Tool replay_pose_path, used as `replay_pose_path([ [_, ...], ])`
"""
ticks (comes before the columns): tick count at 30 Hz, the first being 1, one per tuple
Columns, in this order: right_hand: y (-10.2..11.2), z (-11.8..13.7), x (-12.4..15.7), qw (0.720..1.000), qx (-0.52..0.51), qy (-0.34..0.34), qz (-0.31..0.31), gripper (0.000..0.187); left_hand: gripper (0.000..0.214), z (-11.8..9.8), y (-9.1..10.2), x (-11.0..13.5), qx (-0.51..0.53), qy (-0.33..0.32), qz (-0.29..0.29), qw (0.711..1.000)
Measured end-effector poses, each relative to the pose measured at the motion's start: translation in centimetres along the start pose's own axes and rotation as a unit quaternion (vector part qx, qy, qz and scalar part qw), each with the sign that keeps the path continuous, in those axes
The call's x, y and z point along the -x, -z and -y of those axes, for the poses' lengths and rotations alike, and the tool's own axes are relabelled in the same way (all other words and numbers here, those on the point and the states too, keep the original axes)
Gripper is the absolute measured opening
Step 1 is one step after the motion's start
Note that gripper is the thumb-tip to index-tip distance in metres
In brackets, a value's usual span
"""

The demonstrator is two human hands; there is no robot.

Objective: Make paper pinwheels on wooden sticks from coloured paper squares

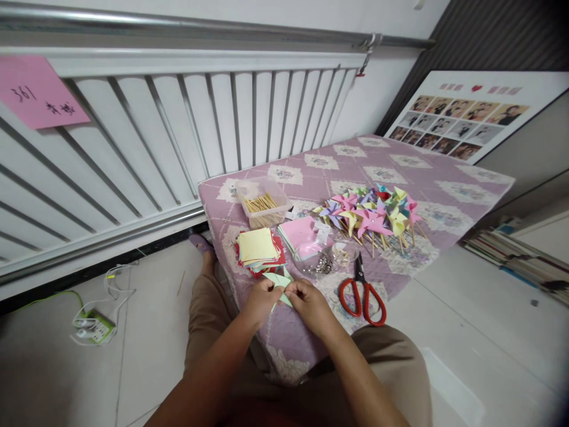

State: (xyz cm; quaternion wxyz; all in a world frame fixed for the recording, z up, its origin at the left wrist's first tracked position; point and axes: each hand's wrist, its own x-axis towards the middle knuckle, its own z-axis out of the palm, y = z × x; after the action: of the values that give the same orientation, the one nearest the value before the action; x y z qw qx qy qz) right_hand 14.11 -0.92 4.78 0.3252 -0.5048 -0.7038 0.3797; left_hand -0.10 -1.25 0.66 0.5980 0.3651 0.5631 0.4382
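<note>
A pale green paper pinwheel (pixel 276 278), its corners partly folded, is pinched between both of my hands above the table's near edge. My left hand (pixel 261 301) grips it from the left with the fingers closed. On the other side, my right hand (pixel 310 305) is closed on it near the centre; whether a small pin is between those fingertips I cannot make out. Just beyond the hands lies a stack of coloured paper squares (pixel 258 245), yellow on top. Beside it are a pack of pink paper (pixel 299 231) and a clear bag of small metal pins (pixel 323 263).
Red-handled scissors (pixel 362 293) lie right of my hands. A clear plastic box of wooden sticks (pixel 262 204) stands behind the paper. Finished pinwheels (pixel 371 214) are heaped on the flowered tablecloth (pixel 329 161). A white radiator (pixel 213 118) borders the table; a green power strip (pixel 95 326) sits on the floor.
</note>
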Motion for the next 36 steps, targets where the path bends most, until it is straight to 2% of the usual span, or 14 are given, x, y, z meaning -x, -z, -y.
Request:
replay_pose_path([
  [9,-0.5,-0.1,0.0,0.997,-0.044,-0.05,-0.032,0.019,0.015,-0.5,-0.2,0.3,0.01,-0.001,-0.003,1.0],
  [16,-0.9,-0.2,0.1,0.99,-0.051,-0.081,-0.102,0.019,0.016,-1.0,-0.4,0.5,0.024,-0.006,0.004,1.0],
  [19,-1.1,-0.5,-0.1,0.983,-0.095,-0.102,-0.122,0.027,0.017,-0.9,-0.4,0.4,0.023,-0.008,0.002,1.0],
  [23,-1.5,-0.9,-0.2,0.978,-0.144,-0.119,-0.092,0.053,0.019,-0.6,-0.3,0.3,0.022,-0.006,0.0,1.0],
  [29,-1.1,-0.5,-0.3,0.977,-0.131,-0.137,-0.101,0.064,0.016,-0.3,-0.2,0.3,0.011,-0.01,-0.002,1.0],
  [31,-0.9,-0.2,-0.3,0.971,-0.182,-0.14,-0.071,0.059,0.016,-0.3,-0.1,0.3,0.006,-0.01,-0.002,1.0],
  [33,-0.8,0.0,-0.3,0.96,-0.237,-0.145,-0.034,0.045,0.016,-0.4,-0.1,0.3,0.001,-0.008,-0.001,1.0],
  [36,-0.9,-0.1,-0.3,0.947,-0.275,-0.163,-0.005,0.032,0.017,-0.5,-0.1,0.4,-0.003,-0.005,0.001,1.0],
])
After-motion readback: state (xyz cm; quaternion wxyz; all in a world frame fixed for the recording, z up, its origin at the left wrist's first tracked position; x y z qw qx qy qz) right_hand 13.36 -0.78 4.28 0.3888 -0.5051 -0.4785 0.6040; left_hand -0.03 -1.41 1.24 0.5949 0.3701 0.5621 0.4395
